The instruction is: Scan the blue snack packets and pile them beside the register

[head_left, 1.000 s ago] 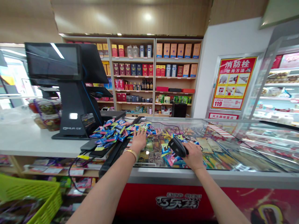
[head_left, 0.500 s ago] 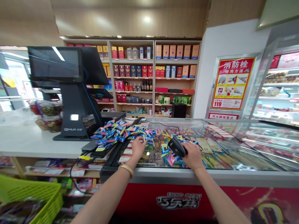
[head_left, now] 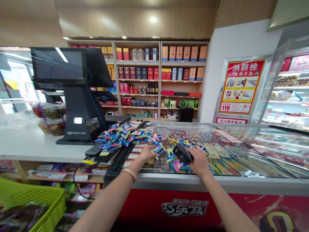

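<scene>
My left hand (head_left: 147,153) grips a small blue snack packet (head_left: 158,149) at its edge, over the freezer's glass top. Closed round a black handheld scanner (head_left: 182,153) is my right hand (head_left: 199,161), a little further right, with the scanner head pointing left. A blue and yellow packet (head_left: 171,155) lies just beside the scanner head. A heap of small blue and pink packets (head_left: 118,137) spreads from the counter's edge onto the glass, left of and beyond my left hand.
The dark register (head_left: 80,109) stands on the white counter (head_left: 43,149), near stacked jars (head_left: 53,117). A green basket (head_left: 45,203) is at the lower left. The freezer's metal edge (head_left: 229,184) runs along the front. A cable crosses the glass.
My left hand has moved slightly right and down, and now holds a packet that sits nearer the scanner. My right hand and the scanner have hardly moved.
</scene>
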Demonstrator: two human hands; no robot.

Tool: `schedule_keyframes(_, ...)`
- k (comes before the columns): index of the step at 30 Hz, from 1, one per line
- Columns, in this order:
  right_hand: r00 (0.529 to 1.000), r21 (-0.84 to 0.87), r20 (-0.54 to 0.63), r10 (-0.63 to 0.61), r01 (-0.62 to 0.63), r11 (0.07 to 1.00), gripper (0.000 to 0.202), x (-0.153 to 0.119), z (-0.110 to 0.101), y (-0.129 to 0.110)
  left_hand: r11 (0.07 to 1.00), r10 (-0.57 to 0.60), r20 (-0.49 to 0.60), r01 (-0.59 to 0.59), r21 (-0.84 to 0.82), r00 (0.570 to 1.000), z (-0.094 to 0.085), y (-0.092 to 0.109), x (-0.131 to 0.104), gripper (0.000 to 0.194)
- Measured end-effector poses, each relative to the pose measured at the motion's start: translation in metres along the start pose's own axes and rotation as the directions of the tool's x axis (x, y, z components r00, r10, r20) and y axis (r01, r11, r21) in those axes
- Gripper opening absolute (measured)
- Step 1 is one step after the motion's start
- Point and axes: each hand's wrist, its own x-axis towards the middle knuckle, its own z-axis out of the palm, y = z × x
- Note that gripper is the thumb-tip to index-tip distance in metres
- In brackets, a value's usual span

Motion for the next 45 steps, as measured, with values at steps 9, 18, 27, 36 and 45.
schedule_keyframes(9,0.993,0.027,0.084,-0.082,0.080,0.996,0.031,0.000,-0.001,-0.001,0.990,0.132,-0.057,-0.130,0.052,0.990,0.020,0.016,-0.017,0.036)
schedule_keyframes(18,0.981,0.046,0.155,-0.116,0.110,0.993,0.025,0.004,-0.002,-0.004,0.984,0.169,-0.103,-0.161,0.082,0.980,0.020,0.018,-0.022,0.034)
schedule_keyframes(27,0.982,0.047,0.145,-0.121,0.116,0.992,0.029,0.003,-0.002,-0.005,0.988,0.151,-0.239,-0.152,0.016,0.959,0.025,0.021,-0.020,0.028)
schedule_keyframes(36,0.982,0.065,0.140,-0.129,0.121,0.991,0.030,0.002,-0.002,-0.004,0.985,0.172,-0.301,-0.174,0.020,0.938,0.036,0.031,-0.024,0.021)
schedule_keyframes(45,0.983,0.073,0.128,-0.134,0.126,0.989,0.025,0.003,-0.002,-0.005,0.980,0.200,-0.254,-0.187,0.075,0.946,0.035,0.032,-0.025,0.023)
